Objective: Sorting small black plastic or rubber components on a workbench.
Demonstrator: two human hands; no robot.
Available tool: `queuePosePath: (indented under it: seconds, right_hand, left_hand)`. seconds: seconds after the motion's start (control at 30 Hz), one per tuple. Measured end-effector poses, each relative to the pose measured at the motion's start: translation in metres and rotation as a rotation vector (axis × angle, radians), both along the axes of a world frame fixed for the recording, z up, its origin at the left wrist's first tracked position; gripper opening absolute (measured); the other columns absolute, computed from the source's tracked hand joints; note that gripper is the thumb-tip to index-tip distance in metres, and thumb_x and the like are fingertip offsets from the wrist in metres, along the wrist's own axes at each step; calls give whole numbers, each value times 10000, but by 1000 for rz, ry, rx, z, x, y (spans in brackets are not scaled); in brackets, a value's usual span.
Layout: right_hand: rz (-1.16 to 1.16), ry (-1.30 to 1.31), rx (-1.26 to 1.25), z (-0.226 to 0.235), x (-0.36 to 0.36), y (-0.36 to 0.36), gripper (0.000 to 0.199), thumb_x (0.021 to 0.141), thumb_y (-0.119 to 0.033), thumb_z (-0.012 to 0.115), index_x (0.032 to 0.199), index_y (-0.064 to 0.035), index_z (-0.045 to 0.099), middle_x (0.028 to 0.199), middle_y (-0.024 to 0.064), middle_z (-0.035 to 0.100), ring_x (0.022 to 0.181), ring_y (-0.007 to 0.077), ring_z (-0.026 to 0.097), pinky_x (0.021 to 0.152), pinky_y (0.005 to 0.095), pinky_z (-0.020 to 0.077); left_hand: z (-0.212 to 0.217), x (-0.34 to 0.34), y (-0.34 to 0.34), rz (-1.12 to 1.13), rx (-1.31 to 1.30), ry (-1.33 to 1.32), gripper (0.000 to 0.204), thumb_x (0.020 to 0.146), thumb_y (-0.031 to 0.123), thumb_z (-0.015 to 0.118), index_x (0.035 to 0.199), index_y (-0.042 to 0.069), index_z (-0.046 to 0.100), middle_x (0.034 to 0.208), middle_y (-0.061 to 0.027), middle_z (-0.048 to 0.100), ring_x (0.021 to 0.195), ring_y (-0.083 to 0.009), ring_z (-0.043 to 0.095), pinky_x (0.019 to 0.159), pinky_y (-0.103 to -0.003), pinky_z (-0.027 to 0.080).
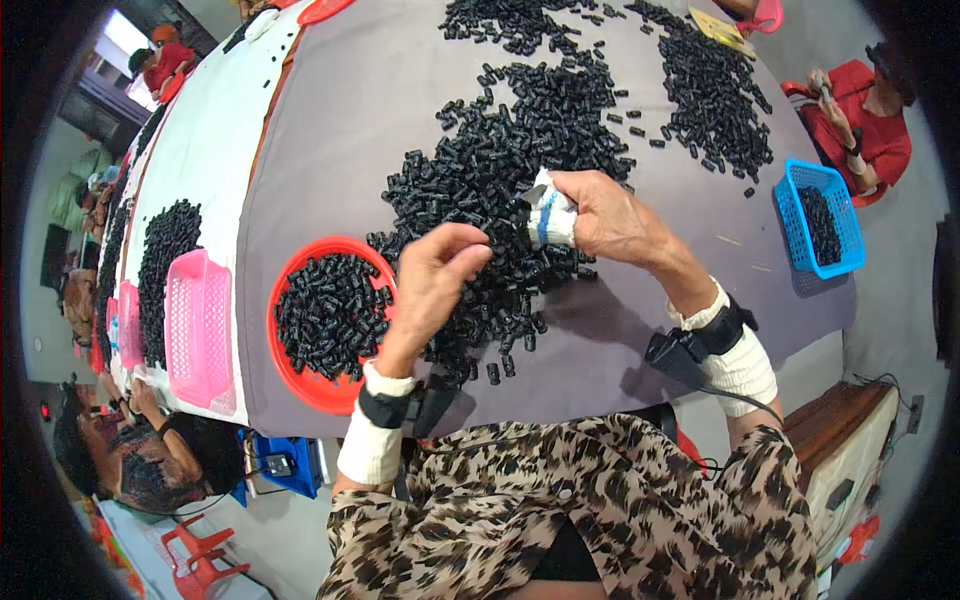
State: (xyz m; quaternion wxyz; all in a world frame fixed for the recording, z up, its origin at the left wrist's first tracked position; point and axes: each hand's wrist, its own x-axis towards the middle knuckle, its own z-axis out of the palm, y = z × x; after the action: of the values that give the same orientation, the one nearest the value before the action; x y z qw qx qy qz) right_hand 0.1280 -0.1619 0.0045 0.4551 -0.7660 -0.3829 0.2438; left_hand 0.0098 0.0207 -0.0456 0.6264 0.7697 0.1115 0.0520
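My right hand point(622, 222) is closed on a crumpled white cloth point(553, 215) with blue stripes, held above the table. Left of it, my left hand point(436, 285) has thumb and fingertips pinched together; whatever may be between them is too small or hidden to make out. Beneath and beyond both hands spreads a large heap of small black cylindrical plastic parts point(530, 130). Beside my left wrist stands a round red basin point(276, 340) with many of the same black parts in it.
A grey cloth covers the table point(330, 140). At the right edge is a blue basket point(850, 240) of black parts, near a person in red point(875, 130). Pink baskets point(195, 330) and another heap point(165, 270) lie left. Straps with black devices point(690, 355) circle my wrists.
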Motion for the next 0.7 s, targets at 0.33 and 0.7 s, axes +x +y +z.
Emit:
queuePosePath:
  seconds: [0.33, 0.7]
  right_hand:
    - [98, 47, 261, 54, -40, 44, 196, 742, -164, 681, 835, -35, 567, 637, -38, 509, 581, 38, 428, 518, 217, 368]
    - [83, -28, 215, 58, -48, 60, 225, 740, -175, 689, 830, -31, 542, 625, -43, 479, 569, 32, 409, 495, 214, 348]
  left_hand:
    - [75, -28, 20, -16, -559, -376, 201, 820, 69, 604, 993, -32, 603, 875, -90, 616, 716, -124, 585, 659, -249, 484]
    - [88, -38, 20, 69, -577, -424, 191, 804, 40, 611, 984, -23, 603, 847, -55, 620, 685, -86, 565, 634, -216, 471]
